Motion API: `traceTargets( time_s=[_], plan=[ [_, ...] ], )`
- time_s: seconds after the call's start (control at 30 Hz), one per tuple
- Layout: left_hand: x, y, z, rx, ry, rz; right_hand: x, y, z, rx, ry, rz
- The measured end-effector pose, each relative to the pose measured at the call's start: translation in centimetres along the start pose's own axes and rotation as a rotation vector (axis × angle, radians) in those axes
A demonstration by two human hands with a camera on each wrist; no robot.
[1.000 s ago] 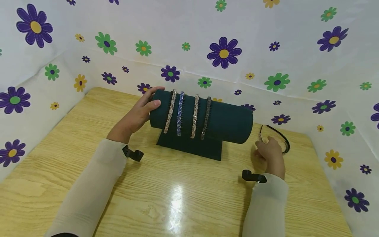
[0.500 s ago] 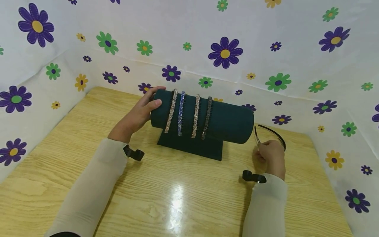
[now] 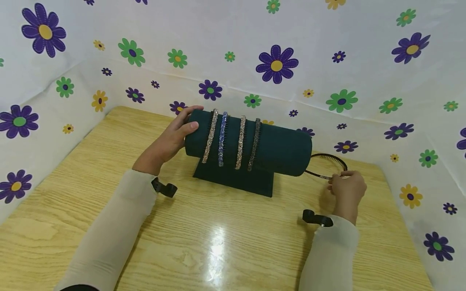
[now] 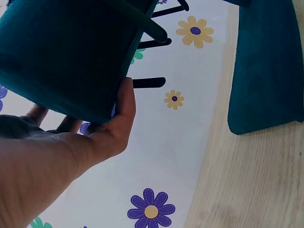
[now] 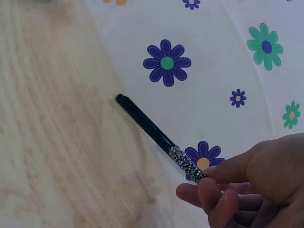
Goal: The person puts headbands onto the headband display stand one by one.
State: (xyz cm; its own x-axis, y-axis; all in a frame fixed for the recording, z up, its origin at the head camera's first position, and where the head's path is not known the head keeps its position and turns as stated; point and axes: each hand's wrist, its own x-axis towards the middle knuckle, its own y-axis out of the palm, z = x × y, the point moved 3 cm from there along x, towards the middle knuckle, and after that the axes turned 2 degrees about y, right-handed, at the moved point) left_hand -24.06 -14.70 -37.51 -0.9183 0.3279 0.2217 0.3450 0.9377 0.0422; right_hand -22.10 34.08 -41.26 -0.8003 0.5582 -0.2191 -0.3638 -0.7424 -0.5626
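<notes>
My left hand (image 3: 171, 139) grips the left end of a dark green padded roll stand (image 3: 284, 147), thumb on the front face. In the left wrist view the fingers reach round the roll's end (image 4: 61, 61). Several glittery headbands sit over the roll: a silvery one (image 3: 210, 137), a blue one (image 3: 222, 139), a rose-silver one (image 3: 240, 143) and a dark grey one (image 3: 254, 145). My right hand (image 3: 347, 188) pinches a black toothed headband with a glittery part, its curve and ends beside the roll's right end. One black end of this headband (image 5: 147, 126) shows in the right wrist view.
The roll stands on a flat green base (image 3: 236, 186) on a light wooden table (image 3: 182, 242). White flower-print cloth (image 3: 233, 32) rises behind the table and along both sides. A black wrist mount sits on each sleeve.
My right hand has taken hold of the black headband, lifted it and turned it so its ends point left towards the roll. The left hand has stayed on the roll.
</notes>
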Motion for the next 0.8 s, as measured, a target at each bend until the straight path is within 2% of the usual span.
traceTargets(
  time_s=[0.1, 0.4, 0.6, 0.8],
  plan=[
    [-0.1, 0.0, 0.0, 0.007, -0.006, -0.002, 0.1, -0.3, 0.1, 0.098, 0.026, 0.000],
    [-0.2, 0.0, -0.1, 0.016, -0.015, -0.007, -1.4, -0.7, 2.1, 0.215, 0.039, 0.096],
    [-0.2, 0.1, -0.2, 0.005, -0.014, -0.005, -3.2, -1.0, 4.2, 0.128, -0.050, 0.089],
    [-0.1, 0.1, -0.1, -0.001, -0.016, -0.007, -5.7, -1.0, 6.7, 0.024, -0.156, 0.094]
  ],
)
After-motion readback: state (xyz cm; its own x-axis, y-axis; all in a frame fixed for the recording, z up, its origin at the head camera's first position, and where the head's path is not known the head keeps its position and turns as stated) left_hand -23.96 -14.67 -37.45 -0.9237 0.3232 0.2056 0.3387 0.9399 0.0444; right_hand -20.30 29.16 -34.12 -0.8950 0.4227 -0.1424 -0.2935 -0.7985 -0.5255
